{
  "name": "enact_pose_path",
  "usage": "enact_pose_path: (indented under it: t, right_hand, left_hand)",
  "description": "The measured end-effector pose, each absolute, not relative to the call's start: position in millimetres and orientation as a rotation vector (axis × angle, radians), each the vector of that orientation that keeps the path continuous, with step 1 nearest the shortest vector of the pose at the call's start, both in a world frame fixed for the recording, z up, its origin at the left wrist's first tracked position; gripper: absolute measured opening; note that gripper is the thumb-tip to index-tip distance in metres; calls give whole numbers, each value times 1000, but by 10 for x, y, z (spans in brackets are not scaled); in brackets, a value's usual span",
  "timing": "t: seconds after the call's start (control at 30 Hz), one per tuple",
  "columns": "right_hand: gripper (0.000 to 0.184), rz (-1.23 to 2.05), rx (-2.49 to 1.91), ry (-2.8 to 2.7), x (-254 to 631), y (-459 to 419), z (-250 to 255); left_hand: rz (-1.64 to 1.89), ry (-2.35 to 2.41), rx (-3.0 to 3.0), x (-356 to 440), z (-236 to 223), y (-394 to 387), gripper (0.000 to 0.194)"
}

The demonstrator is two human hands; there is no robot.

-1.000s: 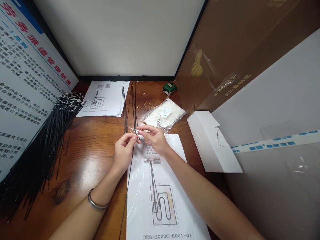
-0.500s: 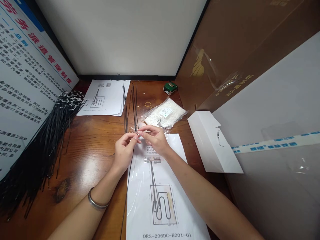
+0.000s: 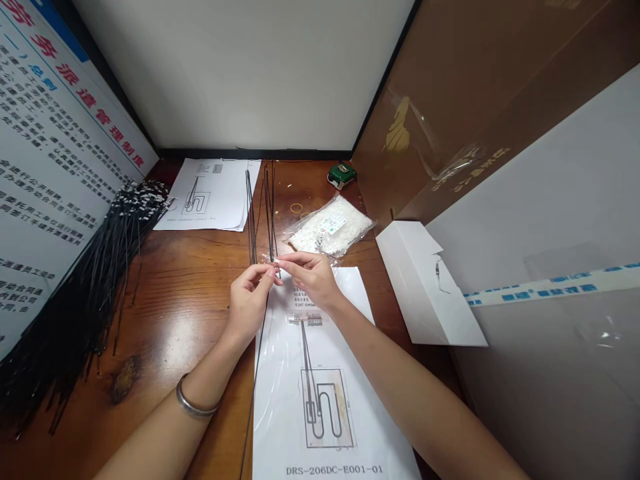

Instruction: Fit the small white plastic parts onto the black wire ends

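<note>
Above the top of a printed drawing sheet [image 3: 280,373], my two hands meet with their fingertips close together. My left hand [image 3: 249,297] pinches a thin black wire [image 3: 254,393], whose length hangs down along the sheet's left edge. In the pinch of my right hand [image 3: 315,280] is a tiny white piece [image 3: 277,263], too small to make out fully. Just beyond the fingertips, several black wires [image 3: 270,213] lie lengthwise on the table, with another group [image 3: 251,220] to their left. Behind my right hand rests a clear bag of small white parts [image 3: 350,230].
A big bundle of black wires with white ends [image 3: 100,280] lies at left against a printed board [image 3: 45,167]. Farther back are another drawing sheet [image 3: 173,217] and a green tape measure [image 3: 342,175]. On the right stand a white folded box [image 3: 420,287] and a brown carton [image 3: 450,100].
Both hands stay in almost the same place, fingertips still together. The white piece at the right fingertips shows slightly more. Nothing else has visibly moved.
</note>
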State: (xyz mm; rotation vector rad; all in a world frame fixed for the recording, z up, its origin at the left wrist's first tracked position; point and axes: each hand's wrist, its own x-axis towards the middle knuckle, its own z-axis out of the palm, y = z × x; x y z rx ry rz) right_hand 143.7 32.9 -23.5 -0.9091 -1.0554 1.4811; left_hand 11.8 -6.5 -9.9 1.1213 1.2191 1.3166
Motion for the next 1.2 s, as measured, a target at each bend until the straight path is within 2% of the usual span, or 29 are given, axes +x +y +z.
enact_pose_path:
  t: [0.77, 1.2]
  right_hand:
    - [14, 1482, -894, -1135, 1452, 319, -227]
    - [8, 1105, -920, -1316, 1397, 235, -248]
  left_hand:
    - [1311, 1248, 1130, 124, -96, -66, 15]
    - [1317, 1291, 1176, 127, -98, -51, 16]
